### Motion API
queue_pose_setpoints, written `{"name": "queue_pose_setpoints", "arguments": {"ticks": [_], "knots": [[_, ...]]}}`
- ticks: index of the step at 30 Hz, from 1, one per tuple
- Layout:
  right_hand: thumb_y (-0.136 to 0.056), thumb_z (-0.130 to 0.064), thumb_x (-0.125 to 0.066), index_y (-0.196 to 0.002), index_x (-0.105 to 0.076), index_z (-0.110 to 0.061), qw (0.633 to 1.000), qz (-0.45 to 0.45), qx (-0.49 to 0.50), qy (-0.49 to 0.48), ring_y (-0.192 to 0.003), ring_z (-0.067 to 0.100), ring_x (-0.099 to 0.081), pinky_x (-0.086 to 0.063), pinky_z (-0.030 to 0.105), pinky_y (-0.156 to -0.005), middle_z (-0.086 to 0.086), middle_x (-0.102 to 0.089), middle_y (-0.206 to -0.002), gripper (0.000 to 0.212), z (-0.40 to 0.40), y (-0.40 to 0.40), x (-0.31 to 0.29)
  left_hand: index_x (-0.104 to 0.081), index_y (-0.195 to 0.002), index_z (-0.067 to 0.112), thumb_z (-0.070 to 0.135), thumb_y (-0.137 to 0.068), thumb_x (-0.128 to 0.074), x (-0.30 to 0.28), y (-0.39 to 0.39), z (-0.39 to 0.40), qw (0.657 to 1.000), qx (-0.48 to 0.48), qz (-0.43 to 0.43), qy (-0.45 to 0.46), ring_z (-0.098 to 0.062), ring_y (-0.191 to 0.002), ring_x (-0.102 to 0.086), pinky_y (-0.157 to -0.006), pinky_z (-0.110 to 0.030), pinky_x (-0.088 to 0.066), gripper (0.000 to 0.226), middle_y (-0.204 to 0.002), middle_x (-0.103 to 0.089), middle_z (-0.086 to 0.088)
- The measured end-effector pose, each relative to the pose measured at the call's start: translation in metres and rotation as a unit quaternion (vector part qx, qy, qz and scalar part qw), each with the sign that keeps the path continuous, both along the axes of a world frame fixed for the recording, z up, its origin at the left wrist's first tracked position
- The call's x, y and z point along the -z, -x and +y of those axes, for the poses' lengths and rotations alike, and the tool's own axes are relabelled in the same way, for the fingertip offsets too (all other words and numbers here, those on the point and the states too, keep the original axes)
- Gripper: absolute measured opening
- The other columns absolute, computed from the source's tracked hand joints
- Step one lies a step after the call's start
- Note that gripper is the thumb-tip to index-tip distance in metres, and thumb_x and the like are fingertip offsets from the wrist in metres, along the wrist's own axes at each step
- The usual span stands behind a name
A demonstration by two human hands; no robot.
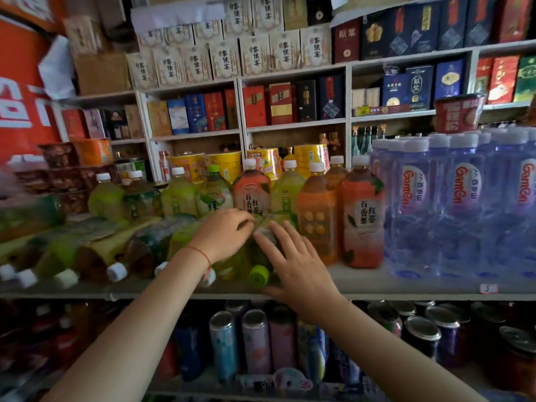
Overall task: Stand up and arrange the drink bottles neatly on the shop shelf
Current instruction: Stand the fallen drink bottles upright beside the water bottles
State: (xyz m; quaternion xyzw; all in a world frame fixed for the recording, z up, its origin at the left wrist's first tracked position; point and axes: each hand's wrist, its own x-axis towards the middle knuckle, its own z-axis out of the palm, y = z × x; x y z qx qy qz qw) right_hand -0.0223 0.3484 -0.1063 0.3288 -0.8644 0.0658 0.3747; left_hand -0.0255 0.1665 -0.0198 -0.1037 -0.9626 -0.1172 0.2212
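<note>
two hands on one fallen bottle, and a crowded shelf around it

several tea bottles lie on their sides along the left part of the shelf, caps toward the near edge. both hands are on the one with the green cap, which lies just left of the upright row. the left hand curls over the far end of that lying green-cap bottle, fingers bent and closing on the body. the right hand lies over it with fingers spread flat, thumb down at the shelf edge; whether it truly grips i cannot tell, since the view is blurred there.

the risks, as i judge them: tipping the bottle upright could swing its base into the upright orange-label bottle or the red-label bottle just to the right, knocking them over. the round lying neighbours touch one another, so lifting one may let the rest roll toward the near edge and drop onto the cans on the shelf below. a flat, spread hand may also slip on smooth plastic.
</note>
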Motion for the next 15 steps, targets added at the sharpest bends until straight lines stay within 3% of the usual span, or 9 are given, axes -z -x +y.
{"name": "queue_pose_setpoints", "arguments": {"ticks": [2, 7, 10, 15], "knots": [[-0.075, -0.055, -0.075, -0.154, -0.022, -0.02, 1.0, -0.007, 0.017, 0.017, -0.145, 0.041, -0.033, -0.043, 0.054, -0.108, 0.019, -0.038, -0.154, 0.101, -0.005, 0.006, -0.001, -0.067, -0.127, 0.023, 0.031, -0.102, -0.054, 0.007, 0.004, -0.012, 0.999, 0.031, 0.005, -0.01, -0.019, -0.119, -0.056, -0.098, -0.035, -0.047, 0.03, -0.128, -0.064, 0.002], [-0.082, -0.055, -0.059, -0.145, -0.043, -0.011, 0.996, 0.075, 0.027, 0.038, -0.131, 0.043, -0.049, -0.051, 0.052, -0.099, 0.02, -0.053, -0.136, 0.078, -0.012, 0.01, -0.003, -0.067, -0.126, 0.024, 0.038, -0.098, -0.052, 0.017, 0.011, -0.024, 0.996, 0.073, 0.014, -0.052, -0.019, -0.118, -0.051, -0.099, -0.036, -0.042, 0.035, -0.122, -0.06, 0.001], [-0.091, -0.057, -0.049, -0.137, -0.052, -0.012, 0.989, 0.032, 0.004, 0.142, -0.126, 0.034, -0.051, -0.048, 0.045, -0.099, 0.014, -0.056, -0.133, 0.064, -0.019, 0.009, -0.028, -0.065, -0.129, 0.027, 0.044, -0.087, -0.038, 0.018, 0.013, -0.025, 0.996, 0.071, 0.005, -0.049, -0.02, -0.117, -0.048, -0.095, -0.037, -0.042, 0.052, -0.121, -0.058, -0.001], [-0.096, -0.053, -0.05, -0.119, -0.054, -0.022, 0.946, -0.097, -0.012, 0.308, -0.108, 0.011, -0.049, -0.041, 0.028, -0.089, -0.008, -0.056, -0.112, 0.039, -0.037, 0.006, -0.075, -0.063, -0.124, 0.029, 0.042, -0.094, -0.047, 0.019, 0.014, -0.025, 0.997, 0.074, 0.012, -0.033, -0.023, -0.111, -0.048, -0.086, -0.036, -0.045, 0.036, -0.108, -0.053, 0.002]]}}
